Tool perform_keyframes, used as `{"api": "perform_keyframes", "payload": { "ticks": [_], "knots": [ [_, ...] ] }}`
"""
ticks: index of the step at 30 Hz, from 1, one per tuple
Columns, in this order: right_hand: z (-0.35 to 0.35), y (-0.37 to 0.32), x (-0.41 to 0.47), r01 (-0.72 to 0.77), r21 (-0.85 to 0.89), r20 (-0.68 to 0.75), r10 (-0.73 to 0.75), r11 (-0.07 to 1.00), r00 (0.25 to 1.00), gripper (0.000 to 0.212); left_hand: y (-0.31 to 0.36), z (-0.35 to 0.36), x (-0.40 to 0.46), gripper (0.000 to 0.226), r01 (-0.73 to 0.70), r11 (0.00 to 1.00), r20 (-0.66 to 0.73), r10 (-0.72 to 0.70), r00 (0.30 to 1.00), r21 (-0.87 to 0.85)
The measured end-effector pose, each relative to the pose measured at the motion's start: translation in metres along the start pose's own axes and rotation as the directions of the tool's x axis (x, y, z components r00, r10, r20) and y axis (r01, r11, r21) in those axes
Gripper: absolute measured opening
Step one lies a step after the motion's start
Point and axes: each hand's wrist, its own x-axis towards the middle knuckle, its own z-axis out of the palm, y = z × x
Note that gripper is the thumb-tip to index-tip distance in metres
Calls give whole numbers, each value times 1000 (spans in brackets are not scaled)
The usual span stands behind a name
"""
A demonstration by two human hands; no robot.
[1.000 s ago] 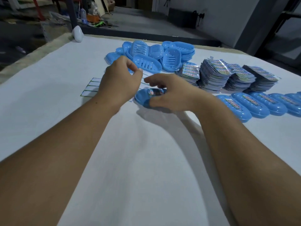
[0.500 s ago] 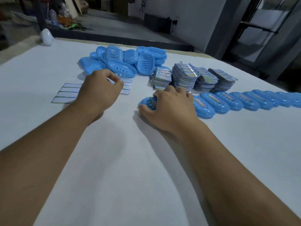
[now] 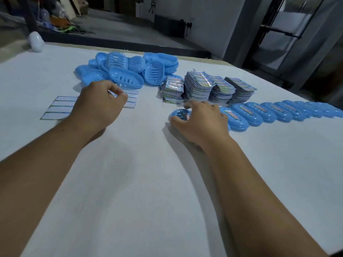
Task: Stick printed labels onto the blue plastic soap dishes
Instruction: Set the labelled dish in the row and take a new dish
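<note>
The blue oval plastic soap dish [image 3: 179,114] with a colourful printed label on it lies upside down on the white cloth-covered table [image 3: 148,182], at the left end of a row of labelled blue dishes [image 3: 259,113]. The right hand [image 3: 201,125] grips it, fingers and thumb curled round its rim, much as half a second ago; a second ago that dish sat between both hands nearer the sheet. The left hand [image 3: 98,106] has since drawn away and now pinches thumb against forefinger over the white label backing sheet [image 3: 63,107], which shows four emptied strips; what the pinch holds cannot be told. The row counts about nine dishes, its far end blurred. Behind stand four stacks of printed label sheets [image 3: 206,88]. The heap of unlabelled slotted blue dishes [image 3: 128,71] holds roughly ten.
</note>
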Motion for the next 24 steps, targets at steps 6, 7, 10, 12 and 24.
{"api": "perform_keyframes", "payload": {
  "ticks": [6,7,10,12,24],
  "knots": [
    [-1,4,6,-16,-12,-3,16,1000,1000,56,-1,-2,0,13,4,1000,1,-4,1000,-2],
    [-2,3,6,-8,-18,-7,8,1000,1000,56,-2,-2,0,13,8,1000,2,-8,1000,-6],
    [-2,-4,8,47,-26,-26,-48,999,999,52,-2,-2,1,12,21,1000,5,-21,1000,-1],
    [-1,-13,11,113,-58,-42,-115,992,992,50,-4,-3,2,11,25,999,-7,-25,1000,25],
    [53,-92,77,311,189,8,-318,932,948,46,-21,-11,12,12,49,958,-115,-17,993,282]
  ]
}}
